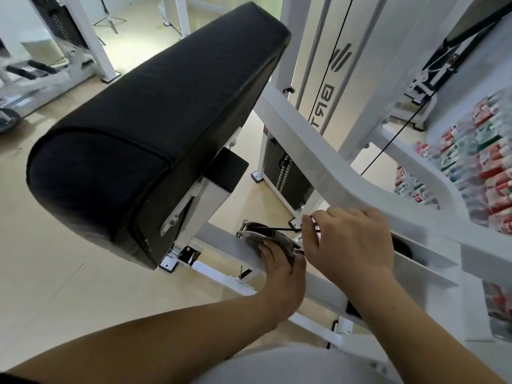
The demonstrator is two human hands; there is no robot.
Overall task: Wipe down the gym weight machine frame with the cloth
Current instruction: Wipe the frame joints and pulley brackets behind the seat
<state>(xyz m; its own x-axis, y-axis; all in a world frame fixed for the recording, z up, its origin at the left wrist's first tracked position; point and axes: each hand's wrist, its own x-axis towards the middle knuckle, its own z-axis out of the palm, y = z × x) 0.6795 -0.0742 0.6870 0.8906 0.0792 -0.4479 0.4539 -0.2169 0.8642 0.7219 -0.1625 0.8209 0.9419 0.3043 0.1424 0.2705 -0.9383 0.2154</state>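
Note:
The white weight machine frame (327,164) fills the middle and right, with a large black padded rest (155,126) on the left. My left hand (282,270) grips a grey cloth (263,241) and presses it on the low white cross bar (221,242), beside a small pulley. My right hand (352,239) hovers just right of the cloth, under the curved white arm. Its fingers are bent downward and its thumb lies by a thin black cable (285,230). What those fingers hold is hidden.
A black weight stack (282,173) stands behind the cross bar, with a cable running up the tall white upright (329,65). Another white machine (61,51) stands at the far left on the beige floor. Colourful packs (482,162) are stacked at the right.

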